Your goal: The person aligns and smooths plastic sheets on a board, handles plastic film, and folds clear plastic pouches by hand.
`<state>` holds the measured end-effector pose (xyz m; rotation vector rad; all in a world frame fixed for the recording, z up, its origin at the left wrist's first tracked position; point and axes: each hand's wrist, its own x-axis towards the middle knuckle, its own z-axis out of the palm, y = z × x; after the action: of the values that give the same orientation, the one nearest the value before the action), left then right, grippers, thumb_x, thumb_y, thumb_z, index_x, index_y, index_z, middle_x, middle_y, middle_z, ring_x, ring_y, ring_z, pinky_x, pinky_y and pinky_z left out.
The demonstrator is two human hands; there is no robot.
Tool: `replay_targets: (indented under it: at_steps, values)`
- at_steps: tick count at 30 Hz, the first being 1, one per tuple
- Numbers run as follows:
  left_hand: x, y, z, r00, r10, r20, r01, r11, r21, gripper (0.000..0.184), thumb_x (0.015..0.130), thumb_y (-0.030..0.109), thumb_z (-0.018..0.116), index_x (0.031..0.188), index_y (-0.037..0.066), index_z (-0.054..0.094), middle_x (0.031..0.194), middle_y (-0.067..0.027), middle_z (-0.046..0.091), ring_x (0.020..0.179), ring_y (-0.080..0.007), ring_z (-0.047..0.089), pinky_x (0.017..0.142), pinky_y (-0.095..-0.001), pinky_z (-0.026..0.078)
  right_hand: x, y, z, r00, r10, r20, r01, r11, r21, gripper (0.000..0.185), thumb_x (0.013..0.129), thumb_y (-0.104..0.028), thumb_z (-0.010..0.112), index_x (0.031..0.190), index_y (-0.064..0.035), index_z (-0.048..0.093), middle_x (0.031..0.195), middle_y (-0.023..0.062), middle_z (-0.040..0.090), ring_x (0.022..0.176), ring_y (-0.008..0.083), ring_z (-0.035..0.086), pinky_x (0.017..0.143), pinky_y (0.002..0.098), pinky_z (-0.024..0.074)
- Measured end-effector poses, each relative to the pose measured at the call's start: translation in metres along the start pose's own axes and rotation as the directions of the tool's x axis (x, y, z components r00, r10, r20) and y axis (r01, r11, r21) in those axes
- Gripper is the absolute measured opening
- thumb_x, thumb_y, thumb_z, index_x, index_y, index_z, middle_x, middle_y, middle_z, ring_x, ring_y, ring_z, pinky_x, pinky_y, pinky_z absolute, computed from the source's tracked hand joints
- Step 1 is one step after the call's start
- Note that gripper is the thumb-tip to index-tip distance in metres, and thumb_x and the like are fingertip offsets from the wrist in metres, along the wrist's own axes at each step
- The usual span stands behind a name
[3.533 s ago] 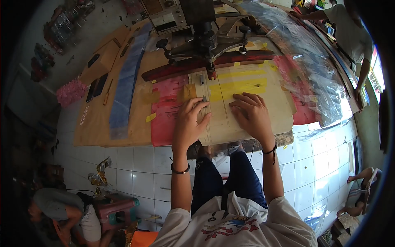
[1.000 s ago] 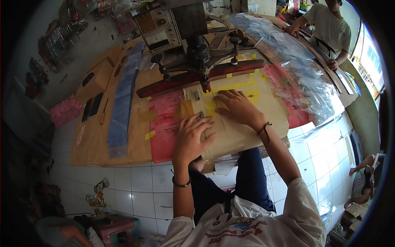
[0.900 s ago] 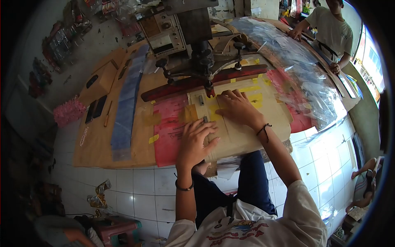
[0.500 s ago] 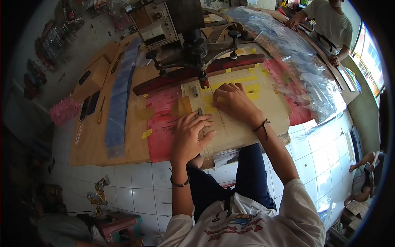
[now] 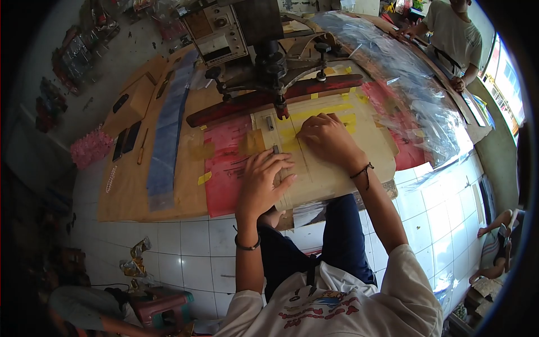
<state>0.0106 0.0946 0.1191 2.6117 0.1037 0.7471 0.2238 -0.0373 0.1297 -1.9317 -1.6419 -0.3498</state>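
My left hand (image 5: 263, 182) lies with fingers spread on the left part of a cream-coloured board (image 5: 359, 160), beside a small grey metal bar (image 5: 275, 150). Another small metal bar (image 5: 269, 122) sits farther up the same board. My right hand (image 5: 331, 143) is closed, fingers curled down over the yellow tape (image 5: 289, 137) on the board. Whatever its fingertips may pinch is hidden. Just beyond my hands, the machine's dark head ends in a red forked tip (image 5: 282, 111) above the board.
A long dark-red bar (image 5: 224, 114) crosses behind the board, under a machine with a control box (image 5: 216, 33). Red sheet (image 5: 224, 168) and a blue strip (image 5: 168, 135) lie left. Clear plastic film (image 5: 415, 84) covers the right side, where another person (image 5: 455, 36) stands.
My right hand has shifted slightly to the right over the yellow tape, its fingers still curled. My left hand stays in place on the board. The view has moved a little.
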Motion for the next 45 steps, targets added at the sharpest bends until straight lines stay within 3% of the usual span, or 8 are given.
replay_targets:
  at_steps: [3,6,9,23,27,36,40,45]
  values:
    - [0.000,0.002,-0.001,1.000,-0.011,0.029,0.011,1.000,0.029,0.033,0.089,0.026,0.078,0.117,0.009,0.072,0.136,-0.0074,0.066,0.131,-0.0311,0.055,0.116,-0.0509,0.035,-0.012,-0.016,-0.002,1.000,-0.014,0.001,0.014,1.000,-0.001,0.029,0.091,-0.024,0.072,0.116,-0.0097,0.076,0.116,0.0056,0.073,0.117,0.0273,0.063,0.106,0.0444,0.0429]
    - [0.005,0.017,0.001,0.986,-0.074,-0.147,0.068,0.997,-0.048,0.052,0.089,0.026,0.073,0.137,0.007,0.064,0.150,-0.0116,0.056,0.139,-0.0326,0.049,0.119,-0.0491,0.033,-0.019,-0.021,-0.001,1.000,-0.011,-0.017,0.010,1.000,-0.021,0.032,0.094,-0.029,0.069,0.119,-0.0097,0.076,0.124,0.0081,0.071,0.124,0.0290,0.059,0.108,0.0450,0.0409]
    - [0.005,0.002,0.009,0.996,-0.022,0.088,-0.002,0.964,0.266,0.063,0.090,0.028,0.067,0.147,0.004,0.055,0.155,-0.0132,0.051,0.144,-0.0337,0.044,0.122,-0.0508,0.031,-0.018,-0.024,-0.001,0.999,0.028,0.033,-0.028,1.000,0.006,0.034,0.096,-0.032,0.067,0.121,-0.0097,0.075,0.128,0.0096,0.069,0.127,0.0295,0.058,0.112,0.0474,0.0378]
    - [0.007,0.007,0.008,0.997,-0.048,0.058,0.033,0.972,0.233,0.059,0.090,0.027,0.064,0.142,0.001,0.059,0.152,-0.0126,0.054,0.144,-0.0333,0.045,0.122,-0.0499,0.031,-0.029,-0.052,0.007,0.900,0.433,0.051,-0.398,0.865,-0.307,0.052,0.104,-0.042,0.055,0.148,-0.0151,0.058,0.160,0.0193,0.046,0.152,0.0408,0.034,0.123,0.0722,0.0062]
    - [0.006,0.004,0.009,0.996,-0.059,0.068,0.040,0.969,0.245,0.060,0.088,0.026,0.065,0.140,-0.003,0.058,0.151,-0.0137,0.054,0.144,-0.0327,0.045,0.123,-0.0493,0.031,-0.015,-0.054,0.035,0.966,0.239,0.102,-0.232,0.969,-0.079,0.044,0.108,-0.037,0.047,0.148,-0.0205,0.060,0.160,0.0191,0.046,0.152,0.0411,0.034,0.122,0.0732,0.0054]
    - [0.007,0.007,0.006,0.996,-0.067,0.064,0.051,0.973,0.226,0.059,0.093,0.026,0.065,0.143,-0.003,0.056,0.150,-0.0137,0.055,0.143,-0.0317,0.046,0.122,-0.0488,0.031,-0.046,-0.053,0.006,0.922,0.384,0.056,-0.347,0.880,-0.325,0.054,0.106,-0.042,0.052,0.151,-0.0109,0.054,0.159,0.0218,0.045,0.152,0.0417,0.033,0.124,0.0709,0.0045]
    - [0.005,0.003,0.010,0.997,-0.055,0.046,0.042,0.967,0.252,0.057,0.097,0.028,0.065,0.145,-0.002,0.055,0.151,-0.0131,0.054,0.143,-0.0318,0.047,0.122,-0.0494,0.031,-0.069,-0.070,-0.032,0.910,0.292,0.294,-0.264,0.956,-0.131,0.061,0.105,-0.046,0.054,0.155,-0.0106,0.050,0.165,0.0188,0.039,0.155,0.0413,0.030,0.125,0.0668,0.0119]
    - [0.004,0.003,0.010,0.999,-0.038,0.016,0.034,0.974,0.222,0.054,0.101,0.031,0.062,0.145,0.001,0.055,0.153,-0.0132,0.053,0.142,-0.0331,0.047,0.122,-0.0504,0.032,-0.066,-0.056,-0.020,0.935,0.245,0.256,-0.211,0.965,-0.153,0.061,0.107,-0.048,0.050,0.156,-0.0119,0.048,0.167,0.0127,0.038,0.156,0.0362,0.029,0.126,0.0642,0.0135]
